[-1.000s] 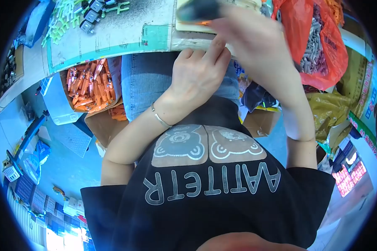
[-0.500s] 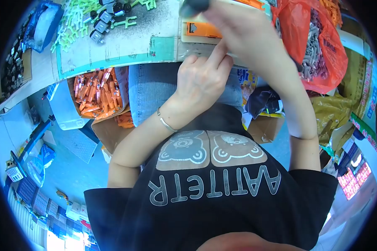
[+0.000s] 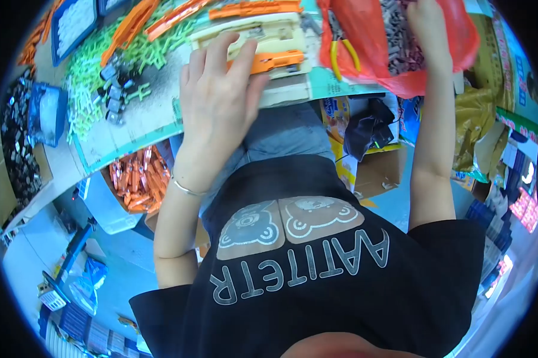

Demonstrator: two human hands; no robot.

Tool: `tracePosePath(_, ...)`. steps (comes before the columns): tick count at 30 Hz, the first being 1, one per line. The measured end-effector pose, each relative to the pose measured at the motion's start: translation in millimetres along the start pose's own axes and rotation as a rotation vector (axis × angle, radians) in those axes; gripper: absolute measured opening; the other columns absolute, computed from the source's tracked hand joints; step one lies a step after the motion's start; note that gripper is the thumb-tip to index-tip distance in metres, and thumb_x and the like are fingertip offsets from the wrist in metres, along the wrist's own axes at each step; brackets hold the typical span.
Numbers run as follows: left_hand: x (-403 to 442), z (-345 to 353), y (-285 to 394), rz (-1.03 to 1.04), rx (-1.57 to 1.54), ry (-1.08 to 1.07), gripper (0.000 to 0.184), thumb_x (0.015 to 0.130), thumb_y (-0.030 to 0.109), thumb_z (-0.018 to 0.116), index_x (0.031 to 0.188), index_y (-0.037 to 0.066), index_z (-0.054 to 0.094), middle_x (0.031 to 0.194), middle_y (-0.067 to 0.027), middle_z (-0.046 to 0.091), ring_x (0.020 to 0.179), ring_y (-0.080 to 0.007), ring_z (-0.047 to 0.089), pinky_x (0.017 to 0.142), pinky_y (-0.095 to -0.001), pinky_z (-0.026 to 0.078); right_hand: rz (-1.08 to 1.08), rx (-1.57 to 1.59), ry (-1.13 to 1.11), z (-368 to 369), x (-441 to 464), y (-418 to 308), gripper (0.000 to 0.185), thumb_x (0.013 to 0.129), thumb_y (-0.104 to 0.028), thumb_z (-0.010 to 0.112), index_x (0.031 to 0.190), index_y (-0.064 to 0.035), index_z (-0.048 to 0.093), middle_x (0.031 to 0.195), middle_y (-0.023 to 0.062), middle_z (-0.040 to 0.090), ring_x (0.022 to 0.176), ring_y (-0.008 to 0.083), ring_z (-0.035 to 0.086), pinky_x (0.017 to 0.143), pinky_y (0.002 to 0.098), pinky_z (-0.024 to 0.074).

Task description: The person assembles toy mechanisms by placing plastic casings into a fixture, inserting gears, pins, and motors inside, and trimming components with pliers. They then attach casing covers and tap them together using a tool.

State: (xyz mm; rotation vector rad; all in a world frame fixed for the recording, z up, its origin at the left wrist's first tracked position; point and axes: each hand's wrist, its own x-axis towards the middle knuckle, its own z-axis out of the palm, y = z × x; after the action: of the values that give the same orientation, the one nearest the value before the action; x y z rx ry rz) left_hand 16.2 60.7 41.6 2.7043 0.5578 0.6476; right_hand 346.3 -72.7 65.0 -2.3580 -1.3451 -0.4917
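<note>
The right hand (image 3: 427, 25) has moved from the cream holder (image 3: 292, 39) to the red bag (image 3: 359, 37) of grey parts (image 3: 395, 37); I cannot tell its grip. The left hand (image 3: 215, 98) is loosely spread, the orange piece (image 3: 279, 59) showing just right of its fingers, so work seems divided now.

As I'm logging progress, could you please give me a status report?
Left hand spread over orange piece. Right hand at red bag of grey parts. Orange piece on cream fixture, partly hidden by left hand.
</note>
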Motion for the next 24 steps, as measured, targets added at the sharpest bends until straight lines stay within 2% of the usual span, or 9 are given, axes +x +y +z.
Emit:
tracePosePath(1, 0.9, 2.6, -3.6, 0.020, 0.011, -0.059, 0.032, 0.075, 0.015, 0.069, 0.104, 0.006, 0.060, 0.119, -0.0106, 0.053, 0.110, -0.0292, 0.048, 0.088, -0.0401, 0.038, -0.057, 0.031, -0.023, 6.0, -1.7, 10.8, 0.028, 0.080, 0.004, 0.045, 0.106, 0.0023, 0.052, 0.096, 0.0259, 0.059, 0.091, 0.0439, 0.057, 0.080, 0.0453, 0.0463)
tracePosePath(4, 3.4, 6.0, -9.5, 0.050, -0.068, -0.051, 0.034, 0.075, 0.016, 0.069, 0.105, 0.004, 0.057, 0.117, -0.0106, 0.054, 0.108, -0.0307, 0.050, 0.087, -0.0397, 0.038, -0.188, 0.014, 0.066, -3.5, -16.1, -15.7, 0.017, 0.080, 0.001, 0.050, 0.095, 0.0017, 0.056, 0.095, 0.0221, 0.059, 0.090, 0.0410, 0.056, 0.078, 0.0432, 0.0460)
tracePosePath(6, -1.0, 6.6, -11.2, 0.069, -0.153, -0.020, 0.033, 0.080, 0.013, 0.067, 0.108, 0.002, 0.054, 0.114, -0.0111, 0.055, 0.104, -0.0268, 0.053, 0.089, -0.0365, 0.040, -0.165, 0.046, -0.008, -10.1, -29.8, -37.0, 0.018, 0.087, -0.014, 0.058, 0.099, -0.0007, 0.061, 0.077, 0.0169, 0.062, 0.070, 0.0324, 0.063, 0.063, 0.0381, 0.0489)
tracePosePath(8, -6.7, 4.1, -6.2, -0.371, -0.798, 0.069, 0.030, 0.086, 0.011, 0.065, 0.111, 0.001, 0.051, 0.112, -0.0106, 0.056, 0.099, -0.0199, 0.055, 0.087, -0.0305, 0.043, 0.122, 0.242, -0.494, -29.9, -51.7, -88.8, 0.021, 0.083, -0.019, 0.062, 0.090, 0.0012, 0.062, 0.074, 0.0182, 0.062, 0.071, 0.0342, 0.063, 0.066, 0.0405, 0.0493)
tracePosePath(10, -2.9, 1.5, -5.5, -0.361, -0.917, 0.088, 0.030, 0.089, 0.011, 0.062, 0.114, 0.000, 0.050, 0.109, -0.0084, 0.056, 0.095, -0.0138, 0.055, 0.083, -0.0250, 0.045, 0.154, 0.121, -0.692, -21.1, -66.5, -111.4, 0.027, 0.079, -0.025, 0.065, 0.082, 0.0022, 0.062, 0.073, 0.0199, 0.062, 0.072, 0.0347, 0.063, 0.068, 0.0407, 0.0493)
tracePosePath(12, 2.0, -5.4, 1.5, -0.524, -1.236, 0.051, 0.034, 0.088, 0.011, 0.064, 0.116, -0.002, 0.049, 0.108, -0.0064, 0.056, 0.091, -0.0117, 0.056, 0.078, -0.0237, 0.047, 0.161, 0.118, -0.648, -2.9, -73.3, -110.9, 0.034, 0.075, -0.031, 0.065, 0.077, 0.0030, 0.061, 0.072, 0.0211, 0.062, 0.071, 0.0349, 0.063, 0.069, 0.0402, 0.0492)
tracePosePath(18, 0.0, -10.4, -4.2, -0.644, -1.427, -0.068, 0.035, 0.094, 0.025, 0.055, 0.120, 0.000, 0.053, 0.098, -0.0061, 0.063, 0.074, -0.0102, 0.060, 0.067, -0.0217, 0.046, 0.329, 0.102, -0.636, -10.0, -61.5, -106.8, 0.036, 0.070, -0.033, 0.060, 0.073, 0.0028, 0.059, 0.067, 0.0182, 0.061, 0.070, 0.0313, 0.064, 0.064, 0.0375, 0.0483)
tracePosePath(21, -1.2, -12.9, -0.2, -0.635, -1.418, -0.086, 0.034, 0.094, 0.021, 0.056, 0.120, -0.001, 0.055, 0.104, -0.0083, 0.064, 0.078, -0.0109, 0.061, 0.069, -0.0229, 0.048, 0.474, 0.370, -0.670, -17.5, -63.4, -94.4, 0.031, 0.074, -0.028, 0.058, 0.071, 0.0027, 0.056, 0.059, 0.0052, 0.054, 0.057, 0.0138, 0.053, 0.057, 0.0287, 0.0411)
tracePosePath(24, -3.8, -11.0, 2.2, -0.630, -1.418, -0.064, 0.037, 0.094, 0.017, 0.056, 0.126, -0.001, 0.052, 0.109, -0.0097, 0.063, 0.082, -0.0110, 0.062, 0.071, -0.0227, 0.048, 0.516, 0.622, -0.573, -13.2, -76.0, -78.6, 0.025, 0.079, -0.021, 0.055, 0.070, 0.0021, 0.056, 0.068, 0.0009, 0.057, 0.063, 0.0105, 0.052, 0.060, 0.0273, 0.0398)
